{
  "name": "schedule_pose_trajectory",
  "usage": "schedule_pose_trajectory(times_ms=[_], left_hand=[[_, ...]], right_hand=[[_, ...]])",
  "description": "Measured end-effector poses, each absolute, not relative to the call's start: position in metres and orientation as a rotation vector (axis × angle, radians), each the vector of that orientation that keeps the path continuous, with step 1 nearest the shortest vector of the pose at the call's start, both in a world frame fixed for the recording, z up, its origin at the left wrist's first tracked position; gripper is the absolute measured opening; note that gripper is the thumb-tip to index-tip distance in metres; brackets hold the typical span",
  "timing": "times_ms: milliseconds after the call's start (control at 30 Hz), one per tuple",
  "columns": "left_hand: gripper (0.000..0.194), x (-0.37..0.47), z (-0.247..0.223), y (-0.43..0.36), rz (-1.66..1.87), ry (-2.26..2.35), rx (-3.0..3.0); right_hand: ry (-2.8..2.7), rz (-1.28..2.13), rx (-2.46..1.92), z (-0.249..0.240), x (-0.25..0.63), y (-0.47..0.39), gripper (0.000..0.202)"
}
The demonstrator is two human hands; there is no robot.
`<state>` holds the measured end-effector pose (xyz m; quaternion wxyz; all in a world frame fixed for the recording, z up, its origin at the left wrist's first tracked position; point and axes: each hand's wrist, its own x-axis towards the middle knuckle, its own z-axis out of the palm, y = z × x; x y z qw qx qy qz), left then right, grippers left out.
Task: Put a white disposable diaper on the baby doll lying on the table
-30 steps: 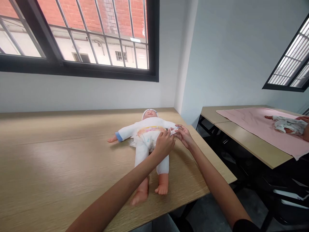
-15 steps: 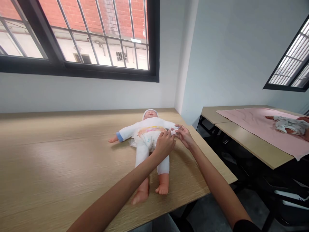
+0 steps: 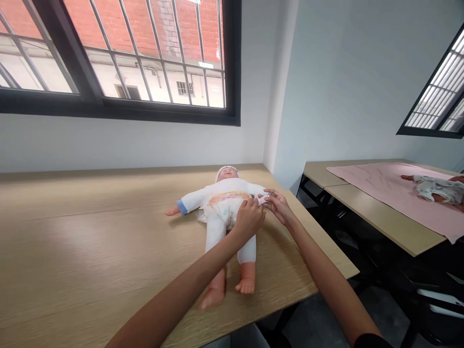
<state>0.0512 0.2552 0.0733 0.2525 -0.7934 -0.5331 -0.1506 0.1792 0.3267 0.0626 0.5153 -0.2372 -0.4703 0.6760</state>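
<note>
A baby doll (image 3: 228, 186) in a white outfit and cap lies on its back, feet toward me. Round its hips sits a white diaper (image 3: 214, 212) with a coloured band at the waist. My left hand (image 3: 249, 216) rests at the diaper's waist on the right of the picture, fingers closed on its edge. Just beside it, my right hand (image 3: 278, 205) pinches a small white diaper tab (image 3: 262, 199), which stretches between the two hands. The fingertips of my left hand are partly hidden.
The doll lies on a wooden table (image 3: 90, 251) whose right edge runs close by my right arm. Across a gap stands another table (image 3: 391, 232) with a pink cloth (image 3: 384, 188) and a second doll (image 3: 438, 189). A barred window (image 3: 155, 58) is above.
The whole view has shifted slightly. Both hands stay at the diaper's side, with the white tab still in the right fingers.
</note>
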Motion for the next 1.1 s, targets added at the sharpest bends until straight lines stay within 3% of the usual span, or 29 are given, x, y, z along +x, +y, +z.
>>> schedule_pose_trajectory(times_ms=[1100], left_hand=[[0.026,0.0515,0.0738,0.2554,-0.402,-1.461,-2.186]], right_hand=[[-1.156,1.615,-0.558,0.0589,0.1802,0.3288,0.034]])
